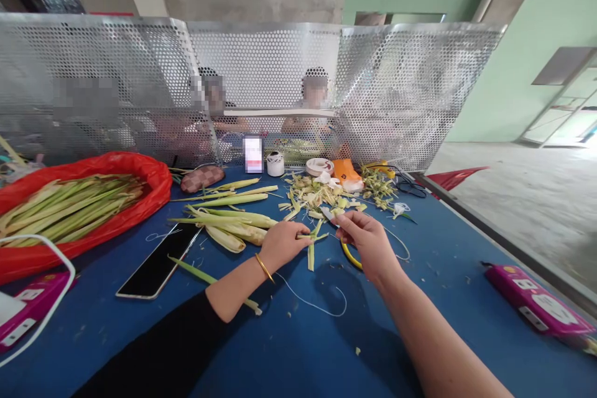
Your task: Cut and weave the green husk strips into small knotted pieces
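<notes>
My left hand (pixel 282 245), with a gold bangle at the wrist, pinches narrow green husk strips (pixel 311 256) that cross each other just above the table. Close to its right, my right hand (pixel 366 237) is closed on a small pointed blade (pixel 328 214), whose tip points up and left. A curved yellow piece (pixel 351 256) shows below that hand; I cannot tell whether it belongs to the blade. Pale green husks (pixel 236 230) lie left of my left hand. A thin white string (pixel 321 310) curls on the table below the hands.
A red bag (pixel 161 183) of long green leaves stands at left, near a black-screened phone (pixel 158 264). Beyond my hands are husk scraps (pixel 314 191), a tape roll (pixel 319 166) and a lit phone (pixel 253 153). A perforated metal screen (pixel 275 50) stands behind; people sit beyond it. A purple box (pixel 536 301) lies right.
</notes>
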`<state>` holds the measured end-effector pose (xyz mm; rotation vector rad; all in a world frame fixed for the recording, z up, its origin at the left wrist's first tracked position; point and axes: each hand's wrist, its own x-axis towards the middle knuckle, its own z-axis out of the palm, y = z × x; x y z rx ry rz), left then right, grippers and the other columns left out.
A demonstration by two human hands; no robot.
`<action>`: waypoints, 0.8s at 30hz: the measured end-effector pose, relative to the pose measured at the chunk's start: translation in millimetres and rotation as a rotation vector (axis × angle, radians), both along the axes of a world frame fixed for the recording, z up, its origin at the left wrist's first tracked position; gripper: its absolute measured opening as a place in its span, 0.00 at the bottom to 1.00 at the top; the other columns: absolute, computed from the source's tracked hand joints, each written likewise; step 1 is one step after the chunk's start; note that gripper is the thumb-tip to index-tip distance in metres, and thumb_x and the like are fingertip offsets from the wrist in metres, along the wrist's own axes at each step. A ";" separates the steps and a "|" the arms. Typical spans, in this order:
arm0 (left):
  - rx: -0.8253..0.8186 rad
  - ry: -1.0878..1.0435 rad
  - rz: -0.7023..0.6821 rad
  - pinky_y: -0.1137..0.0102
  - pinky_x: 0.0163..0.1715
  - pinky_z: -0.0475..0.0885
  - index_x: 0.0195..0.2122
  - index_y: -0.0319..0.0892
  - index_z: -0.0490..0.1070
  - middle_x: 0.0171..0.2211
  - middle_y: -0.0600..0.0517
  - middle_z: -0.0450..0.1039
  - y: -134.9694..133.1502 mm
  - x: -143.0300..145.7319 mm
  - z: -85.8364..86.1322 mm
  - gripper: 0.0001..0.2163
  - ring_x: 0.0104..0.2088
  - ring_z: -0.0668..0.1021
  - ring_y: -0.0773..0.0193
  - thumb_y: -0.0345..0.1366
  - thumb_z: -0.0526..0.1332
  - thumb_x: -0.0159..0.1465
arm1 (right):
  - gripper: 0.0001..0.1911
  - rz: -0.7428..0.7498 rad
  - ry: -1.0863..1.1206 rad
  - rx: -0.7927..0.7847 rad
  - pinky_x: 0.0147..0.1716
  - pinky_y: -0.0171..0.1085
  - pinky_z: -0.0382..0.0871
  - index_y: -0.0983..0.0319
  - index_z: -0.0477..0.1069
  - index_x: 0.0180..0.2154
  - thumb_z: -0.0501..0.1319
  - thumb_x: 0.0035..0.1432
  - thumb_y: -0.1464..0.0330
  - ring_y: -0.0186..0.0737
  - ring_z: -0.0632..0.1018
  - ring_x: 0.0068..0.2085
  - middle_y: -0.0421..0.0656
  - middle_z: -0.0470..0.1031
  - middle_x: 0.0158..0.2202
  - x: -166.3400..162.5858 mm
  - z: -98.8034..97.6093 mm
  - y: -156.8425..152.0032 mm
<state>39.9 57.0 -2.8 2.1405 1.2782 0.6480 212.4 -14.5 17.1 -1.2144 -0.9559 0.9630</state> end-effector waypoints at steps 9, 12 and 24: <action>-0.284 -0.517 0.228 0.72 0.27 0.70 0.34 0.39 0.77 0.33 0.46 0.81 -8.9 -16.9 24.7 0.11 0.29 0.81 0.62 0.41 0.61 0.58 | 0.20 -0.115 -0.083 0.010 0.30 0.36 0.64 0.61 0.75 0.25 0.69 0.43 0.50 0.39 0.72 0.30 0.42 0.75 0.26 2.0 -3.1 1.6; -0.381 -0.706 0.306 0.73 0.27 0.69 0.33 0.39 0.76 0.32 0.47 0.81 -20.5 -20.9 35.0 0.08 0.30 0.81 0.62 0.38 0.63 0.56 | 0.17 0.049 -0.034 -0.023 0.35 0.37 0.66 0.60 0.77 0.27 0.69 0.45 0.52 0.45 0.75 0.39 0.45 0.78 0.34 -4.7 -0.2 -5.5; -0.516 -0.752 0.228 0.73 0.26 0.67 0.35 0.43 0.76 0.31 0.52 0.79 -37.7 -9.5 24.1 0.08 0.30 0.80 0.64 0.39 0.63 0.56 | 0.16 0.316 -0.421 0.006 0.26 0.35 0.58 0.60 0.71 0.24 0.62 0.56 0.56 0.35 0.65 0.25 0.38 0.67 0.22 -21.5 -8.4 -11.3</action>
